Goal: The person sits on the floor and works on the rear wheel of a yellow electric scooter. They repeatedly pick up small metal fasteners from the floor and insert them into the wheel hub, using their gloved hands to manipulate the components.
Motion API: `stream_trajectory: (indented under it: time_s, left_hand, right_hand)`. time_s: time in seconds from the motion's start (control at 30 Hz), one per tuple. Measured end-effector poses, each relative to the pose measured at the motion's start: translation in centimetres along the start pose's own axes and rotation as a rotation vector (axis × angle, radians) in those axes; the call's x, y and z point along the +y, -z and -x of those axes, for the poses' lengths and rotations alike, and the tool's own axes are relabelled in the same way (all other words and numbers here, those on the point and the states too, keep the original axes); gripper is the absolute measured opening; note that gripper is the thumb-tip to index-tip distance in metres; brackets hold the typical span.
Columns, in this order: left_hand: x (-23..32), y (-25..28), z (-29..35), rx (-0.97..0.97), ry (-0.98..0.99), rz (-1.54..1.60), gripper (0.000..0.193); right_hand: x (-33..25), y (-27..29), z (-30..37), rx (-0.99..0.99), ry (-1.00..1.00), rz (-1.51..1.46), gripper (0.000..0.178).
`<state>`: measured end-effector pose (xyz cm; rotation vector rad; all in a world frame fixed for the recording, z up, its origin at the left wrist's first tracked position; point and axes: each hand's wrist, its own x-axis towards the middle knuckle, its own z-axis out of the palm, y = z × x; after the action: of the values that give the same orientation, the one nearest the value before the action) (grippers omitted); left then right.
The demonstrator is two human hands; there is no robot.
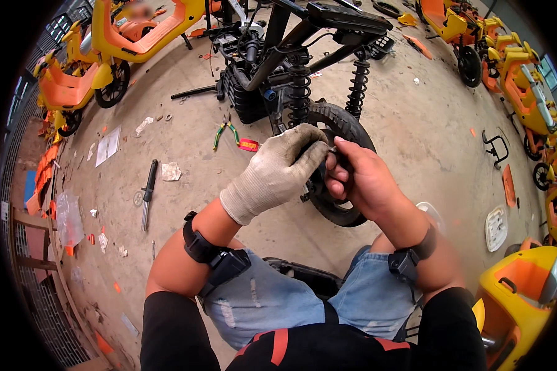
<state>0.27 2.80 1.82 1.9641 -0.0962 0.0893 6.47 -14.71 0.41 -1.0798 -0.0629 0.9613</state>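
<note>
In front of the scooter's rear wheel [346,127] my two hands meet. My left hand [284,164], in a pale work glove, is closed in a pinch with its fingertips against the right hand's. My right hand [368,176] is bare, and its thumb and curled fingers pinch a small metal piece [333,149], mostly covered and too small to name. Just beyond them stands the stripped scooter frame [263,68], with a black coil-spring shock absorber [299,86] on the near side and another shock absorber [358,86] to its right.
Green-handled pliers [226,133] and a red-and-yellow packet [249,144] lie left of the wheel. A black-and-silver rod-shaped part [148,195] lies farther left. Yellow scooters [145,37] line both sides. A white plastic tray [496,227] and a black bracket [496,148] are at right.
</note>
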Motion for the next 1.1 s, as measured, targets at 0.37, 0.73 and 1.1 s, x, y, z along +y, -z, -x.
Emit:
stream_trajectory:
  time_s: [0.37,0.73,1.1]
  left_hand:
    - [-0.2,-0.1,0.0,0.074,-0.037,-0.017,0.018]
    - [-0.3,-0.9,0.3,0.188,-0.152,0.116,0.011]
    - [-0.2,-0.9,0.5,0.256,-0.359,-0.11,0.013]
  right_hand:
    - [0.1,-0.5,0.0,0.07,0.203,0.231,0.03]
    - [0.4,-0.5,0.7,0.107,0.498,0.47,0.02]
    - [-0.1,-0.9,1.1,0.038,0.469,0.247,0.024]
